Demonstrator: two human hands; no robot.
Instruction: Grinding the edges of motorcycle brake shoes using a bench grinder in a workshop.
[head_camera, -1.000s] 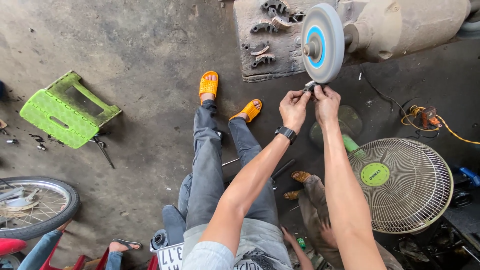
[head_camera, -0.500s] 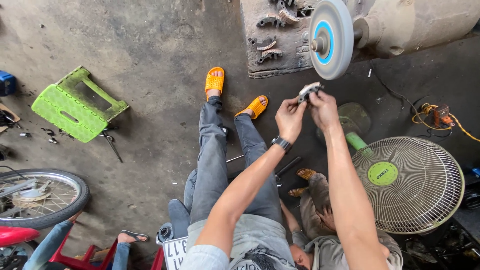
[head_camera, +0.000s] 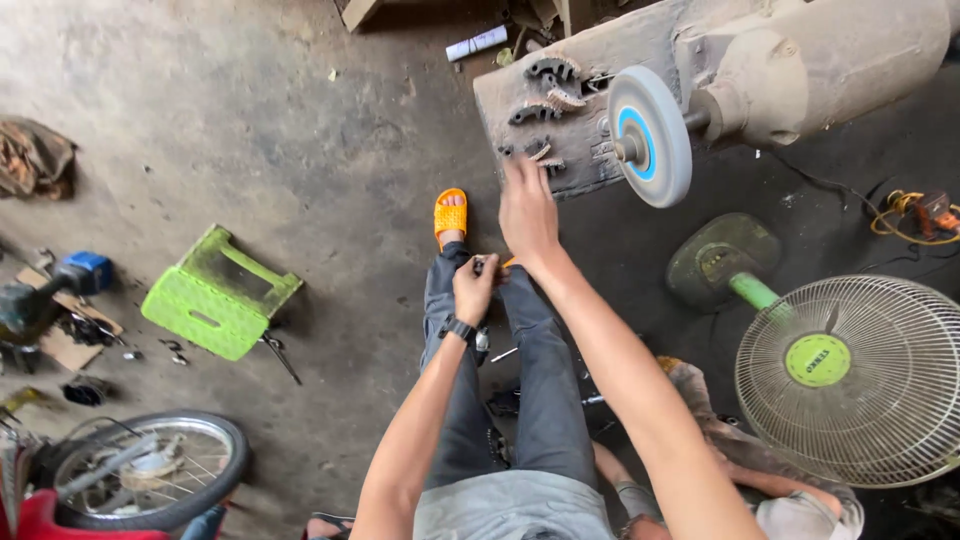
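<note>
Grey wheel (head_camera: 652, 135) beside the released right hand (head_camera: 527, 212); left hand (head_camera: 473, 290) grip clenched on small part (head_camera: 484, 264).

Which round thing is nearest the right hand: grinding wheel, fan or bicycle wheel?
The grinding wheel, grey with a blue ring, just right of the right hand. The fan and bicycle wheel lie far lower.

Far ahead on the floor: wooden block (head_camera: 560, 110), carrying several toothed metal parts (head_camera: 545, 85), with grinding wheel (head_camera: 650, 135) at its right end and motor (head_camera: 820, 60) further right. Right hand (head_camera: 527, 215) just before the block; left hand (head_camera: 473, 290) nearer, over the knees. Right of the legs: fan (head_camera: 850, 375). Left of the legs: plastic stool (head_camera: 218, 295), lying on its side. Near left corner: bicycle wheel (head_camera: 150, 480).
</note>
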